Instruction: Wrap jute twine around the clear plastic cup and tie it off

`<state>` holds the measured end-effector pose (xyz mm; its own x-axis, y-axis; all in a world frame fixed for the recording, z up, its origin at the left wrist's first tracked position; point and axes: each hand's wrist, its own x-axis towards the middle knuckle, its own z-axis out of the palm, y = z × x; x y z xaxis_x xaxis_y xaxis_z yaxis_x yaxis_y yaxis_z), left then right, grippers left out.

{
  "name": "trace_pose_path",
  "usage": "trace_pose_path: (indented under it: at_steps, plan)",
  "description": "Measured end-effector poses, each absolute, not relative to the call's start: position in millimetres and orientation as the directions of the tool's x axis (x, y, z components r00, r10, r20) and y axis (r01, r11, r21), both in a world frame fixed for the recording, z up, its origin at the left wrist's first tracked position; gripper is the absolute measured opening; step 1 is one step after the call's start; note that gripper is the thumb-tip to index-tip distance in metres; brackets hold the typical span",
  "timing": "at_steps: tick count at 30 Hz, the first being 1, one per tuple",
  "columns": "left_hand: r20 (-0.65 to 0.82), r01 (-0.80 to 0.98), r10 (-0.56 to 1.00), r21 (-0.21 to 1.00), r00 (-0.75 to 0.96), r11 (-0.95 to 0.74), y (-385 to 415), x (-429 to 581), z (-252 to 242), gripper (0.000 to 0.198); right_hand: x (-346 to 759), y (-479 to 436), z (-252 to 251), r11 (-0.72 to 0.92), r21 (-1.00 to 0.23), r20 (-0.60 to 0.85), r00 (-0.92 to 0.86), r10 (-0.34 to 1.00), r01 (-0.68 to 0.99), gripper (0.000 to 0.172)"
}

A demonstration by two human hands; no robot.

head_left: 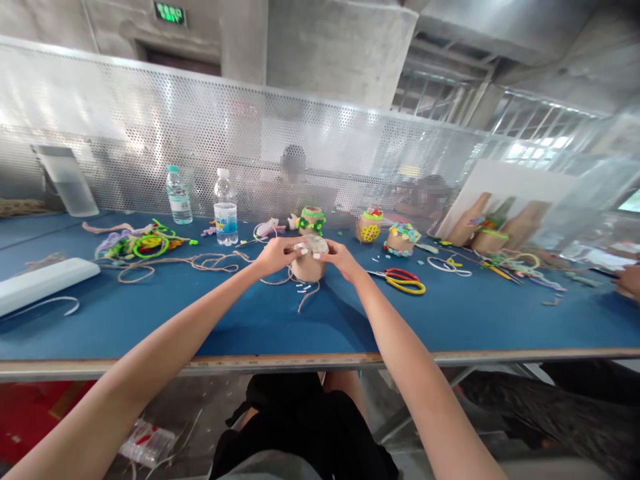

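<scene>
A small tan jar [307, 270], which looks wrapped in twine, stands on the blue table in front of me. Some pale whitish material [316, 245] covers its top. My left hand [278, 255] is closed on the upper left side of the jar, fingers curled in at the top. From the other side my right hand [342, 259] grips the upper right, its fingertips near those of the left. Exactly what the fingertips pinch is too small to make out. A loose end of twine [309, 298] and tiny white scraps [303, 288] lie just before the jar.
Red-and-yellow scissors [406, 281] lie to the right. Behind stand decorated jars [369, 228] and two water bottles [227, 220]. Coloured pipe cleaners [150, 244], twine [200, 261] and a white glue-gun-like bar [50, 283] are leftward. Another person's hand [628, 280] shows far right.
</scene>
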<state>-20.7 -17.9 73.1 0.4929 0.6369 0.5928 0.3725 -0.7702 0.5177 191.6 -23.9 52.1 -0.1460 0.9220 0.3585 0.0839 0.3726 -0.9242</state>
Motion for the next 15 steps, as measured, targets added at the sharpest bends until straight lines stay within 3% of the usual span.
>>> trace_pose_path:
  at_steps: [15]
  plan:
    - [0.583, 0.297, 0.592, 0.526, 0.557, -0.797, -8.3, -24.1, 66.9, 0.048, 202.0, -25.1, 51.8, 0.251, -0.965, 0.224, -0.251, 0.942, 0.082, 0.046]
